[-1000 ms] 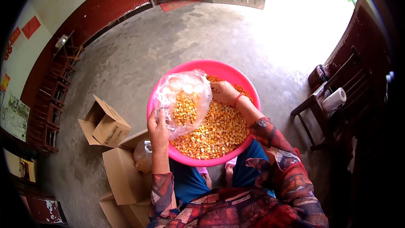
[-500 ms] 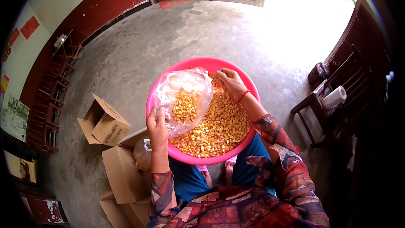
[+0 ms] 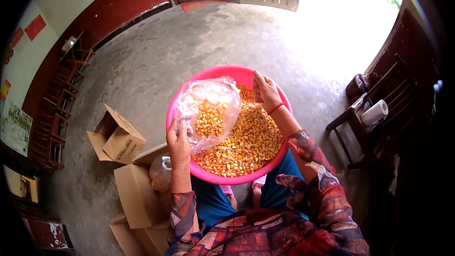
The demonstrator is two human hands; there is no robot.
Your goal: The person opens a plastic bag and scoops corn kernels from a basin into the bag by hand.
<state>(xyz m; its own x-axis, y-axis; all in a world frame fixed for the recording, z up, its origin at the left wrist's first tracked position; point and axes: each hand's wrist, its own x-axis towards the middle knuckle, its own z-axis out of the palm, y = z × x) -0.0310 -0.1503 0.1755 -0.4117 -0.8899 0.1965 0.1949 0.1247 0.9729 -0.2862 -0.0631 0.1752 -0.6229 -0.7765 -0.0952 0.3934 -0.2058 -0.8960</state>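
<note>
A pink basin point(image 3: 227, 179) full of loose yellow-orange corn kernels point(image 3: 251, 137) rests over my knees. On its left side lies a clear plastic bag point(image 3: 230, 99) with kernels in it. My left hand point(image 3: 178, 144) pinches the bag's near-left edge at the basin's rim. My right hand point(image 3: 266, 90), with a red bead bracelet at the wrist, is raised over the basin's far-right rim, its fingers closed together; anything between them is too small to make out.
Open cardboard boxes point(image 3: 135, 192) stand at my left, one with a plastic bag point(image 3: 161, 175) in it. A wooden chair point(image 3: 355, 114) bearing a white roll point(image 3: 375, 112) is at the right. Small chairs point(image 3: 57, 123) line the left wall.
My right hand has moved from beside the bag's right edge outward and up to the basin's far-right rim. My left hand and the bag have hardly moved.
</note>
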